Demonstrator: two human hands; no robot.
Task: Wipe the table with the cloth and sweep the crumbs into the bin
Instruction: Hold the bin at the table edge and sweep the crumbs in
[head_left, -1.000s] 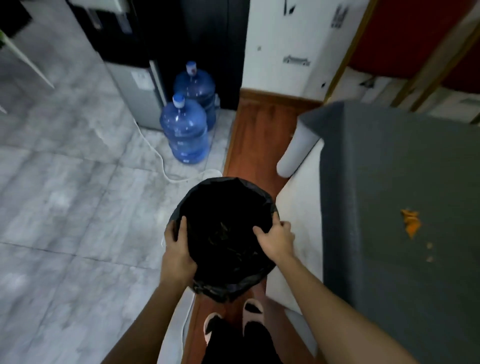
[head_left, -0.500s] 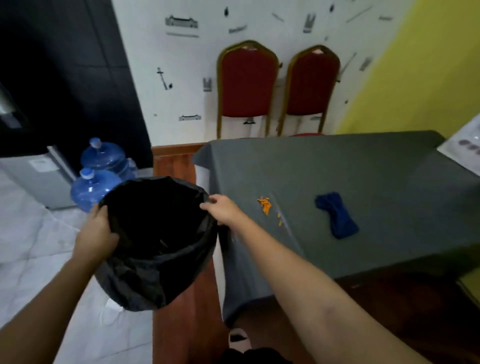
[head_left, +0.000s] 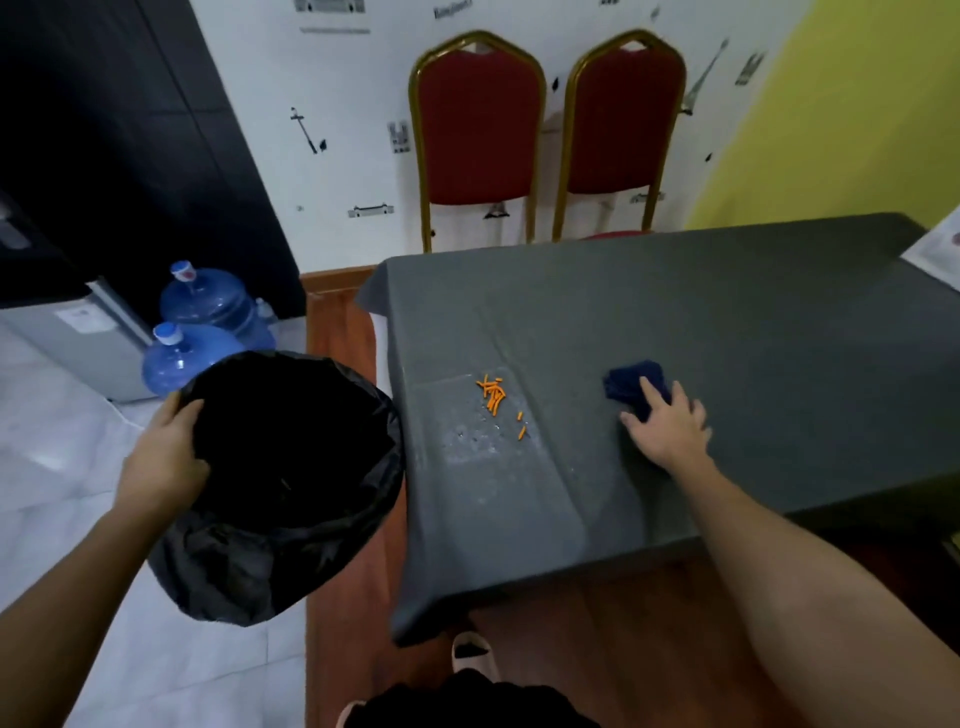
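Note:
A bin (head_left: 291, 467) lined with a black bag is held up beside the table's left edge. My left hand (head_left: 166, 457) grips its left rim. The table (head_left: 727, 332) wears a dark grey cloth. A small heap of orange crumbs (head_left: 493, 392) lies near its left edge, among some wet specks. Further right a crumpled dark blue cloth (head_left: 631, 382) lies on the table. My right hand (head_left: 667, 423) rests on the cloth's near end with its fingers spread flat.
Two red chairs with gold frames (head_left: 478, 124) stand against the wall behind the table. Two blue water jugs (head_left: 208, 312) and a grey dispenser (head_left: 62, 332) stand on the tiled floor at left. A white sheet (head_left: 940, 254) lies on the table's far right corner.
My right hand left the bin's rim and moved right onto the blue cloth. My left hand keeps hold of the bin, now raised beside the table.

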